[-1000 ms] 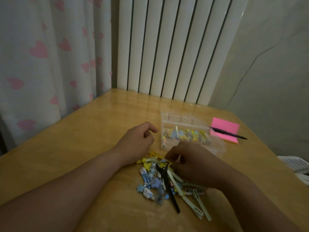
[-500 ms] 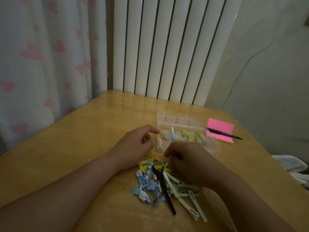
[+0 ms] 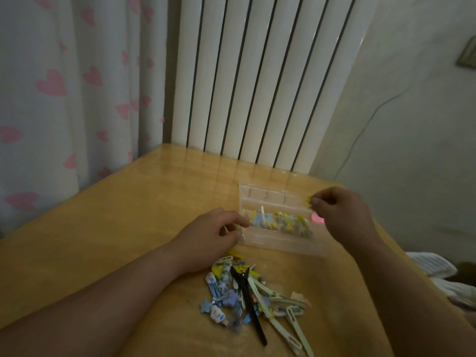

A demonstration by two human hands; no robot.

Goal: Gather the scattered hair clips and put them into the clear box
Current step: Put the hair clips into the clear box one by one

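Observation:
A pile of hair clips (image 3: 247, 292) in blue, yellow, pale green and black lies on the wooden table (image 3: 116, 228) near me. Behind it stands the clear box (image 3: 273, 243), holding several yellow and blue clips. My right hand (image 3: 340, 215) hovers over the box's right end, with a small yellow clip (image 3: 308, 201) pinched between thumb and fingertips. My left hand (image 3: 211, 235) rests on the table at the box's left end, fingers curled around a thin pale clip whose tip pokes out.
A pink sticky-note pad (image 3: 318, 218) shows partly behind my right hand. A white radiator (image 3: 257, 81) and a heart-print curtain (image 3: 64, 94) rise behind the table. White cloth (image 3: 432, 264) lies off the table's right edge.
My right hand has lifted from the pile and moved up and right over the box, carrying a yellow clip. My left hand stayed by the box's left end. The camera tilted.

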